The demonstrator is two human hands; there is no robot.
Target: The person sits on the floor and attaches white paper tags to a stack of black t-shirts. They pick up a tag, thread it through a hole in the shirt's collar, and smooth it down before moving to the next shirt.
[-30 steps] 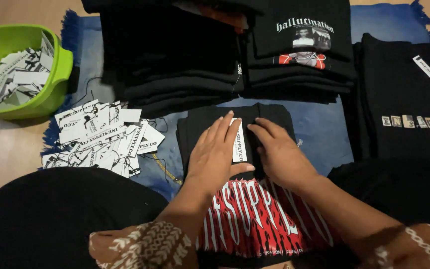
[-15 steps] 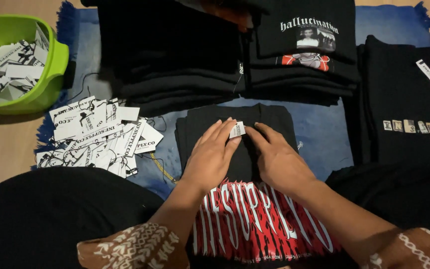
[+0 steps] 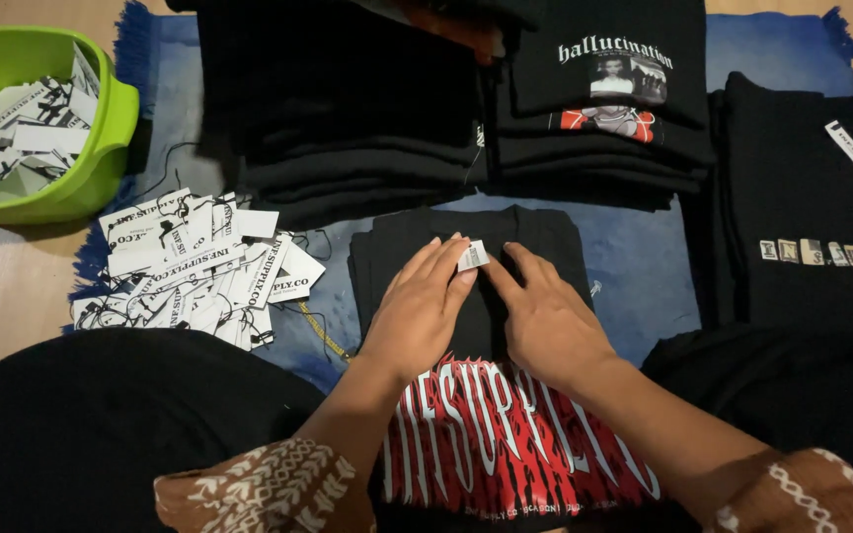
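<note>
A folded black t-shirt [image 3: 535, 242] with a red and white print lies in front of me on a blue rug [image 3: 644, 257]. My left hand [image 3: 422, 306] rests flat on its upper part, fingertips touching a small white tag [image 3: 472, 256] near the collar. My right hand [image 3: 545, 316] lies beside it, index finger stretched toward the same tag. The tag looks pinched at the tips of my left fingers. A heap of white hang tags [image 3: 194, 266] with strings lies on the rug to the left.
A green plastic tub [image 3: 101, 148] with more white tags sits at the far left on the wooden floor. Stacks of folded black shirts [image 3: 348, 118] stand behind, another stack [image 3: 812, 197] at the right. Black cloth covers my lap.
The long white tag between my hands has become a small folded piece at my left fingertips. Both hands shifted slightly up the shirt toward the collar.
</note>
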